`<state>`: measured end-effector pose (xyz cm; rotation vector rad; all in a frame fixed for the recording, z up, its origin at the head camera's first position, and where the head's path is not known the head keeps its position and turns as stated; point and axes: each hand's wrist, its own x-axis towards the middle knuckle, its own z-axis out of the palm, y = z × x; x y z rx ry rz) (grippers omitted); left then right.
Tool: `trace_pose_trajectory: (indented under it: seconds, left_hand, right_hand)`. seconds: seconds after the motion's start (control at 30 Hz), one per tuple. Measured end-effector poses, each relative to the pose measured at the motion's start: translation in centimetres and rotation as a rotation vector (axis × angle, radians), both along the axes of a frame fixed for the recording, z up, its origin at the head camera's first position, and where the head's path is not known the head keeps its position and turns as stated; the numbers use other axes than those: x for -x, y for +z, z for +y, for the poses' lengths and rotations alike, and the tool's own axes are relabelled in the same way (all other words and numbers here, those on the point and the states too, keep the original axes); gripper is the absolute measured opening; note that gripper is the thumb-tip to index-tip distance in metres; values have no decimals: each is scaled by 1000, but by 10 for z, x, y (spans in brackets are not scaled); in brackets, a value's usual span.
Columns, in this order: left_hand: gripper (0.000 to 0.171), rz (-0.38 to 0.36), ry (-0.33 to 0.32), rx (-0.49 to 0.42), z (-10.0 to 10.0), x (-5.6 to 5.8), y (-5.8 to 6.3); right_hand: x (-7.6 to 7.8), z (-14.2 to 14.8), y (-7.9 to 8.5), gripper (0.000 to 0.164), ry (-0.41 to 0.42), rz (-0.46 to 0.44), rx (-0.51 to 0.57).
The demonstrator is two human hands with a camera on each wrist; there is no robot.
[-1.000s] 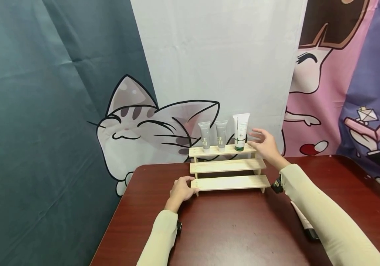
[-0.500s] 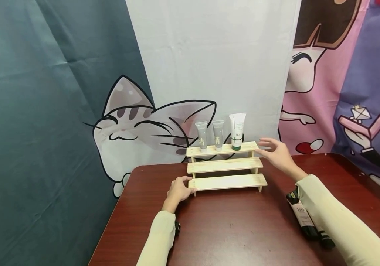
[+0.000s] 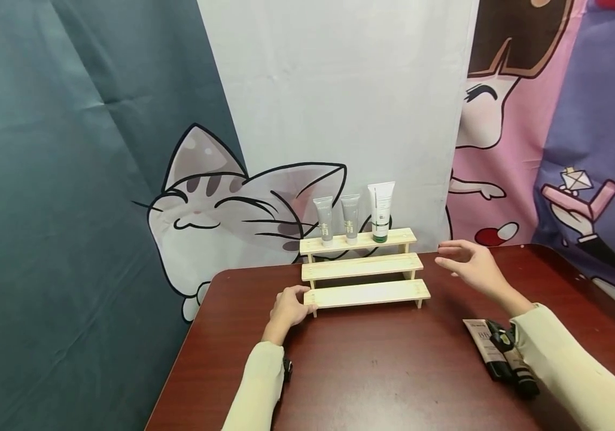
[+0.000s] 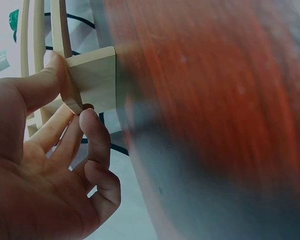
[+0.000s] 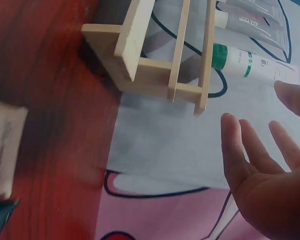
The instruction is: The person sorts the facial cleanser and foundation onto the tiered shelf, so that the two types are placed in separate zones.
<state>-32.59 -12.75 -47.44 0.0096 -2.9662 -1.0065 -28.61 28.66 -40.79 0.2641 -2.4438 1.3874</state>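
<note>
Your left hand [image 3: 289, 307] pinches the three-tier wooden rack [image 3: 362, 266] at the left end of its lowest shelf [image 3: 367, 294]. Your right hand [image 3: 477, 268] hangs apart, right of the rack, thumb and fingers spread wide; left of them, the white green-capped tube [image 3: 381, 209] stands on the top shelf [image 3: 364, 240].

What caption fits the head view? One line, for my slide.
Left hand grips a tiered wooden rack bearing three tubes; right hand hovers empty.

The left fingers [image 4: 55, 125] hide part of the rack [image 4: 92, 77].
</note>
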Motion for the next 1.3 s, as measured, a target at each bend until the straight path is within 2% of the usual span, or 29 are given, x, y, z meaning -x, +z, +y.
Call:
trace_pose_trajectory:
  seconds: [0.2,0.63,1.0,1.3]
  left_hand:
    - [50,12,-1,0,-2,0,0]
    - [51,3,5,9,-3,0,-6]
    - [51,16,-8,3,-2,2,-7]
    - [52,11,-3,-21,-3,2,-3]
  right_hand:
    - [-17,13,-3,44,-23,-28,-56]
    - [-48,33,-16,45,17,-70,-85]
    - [-76,48,-29,46,32,-154,-138]
    - [-84,54,-36,49,109,-271,-144]
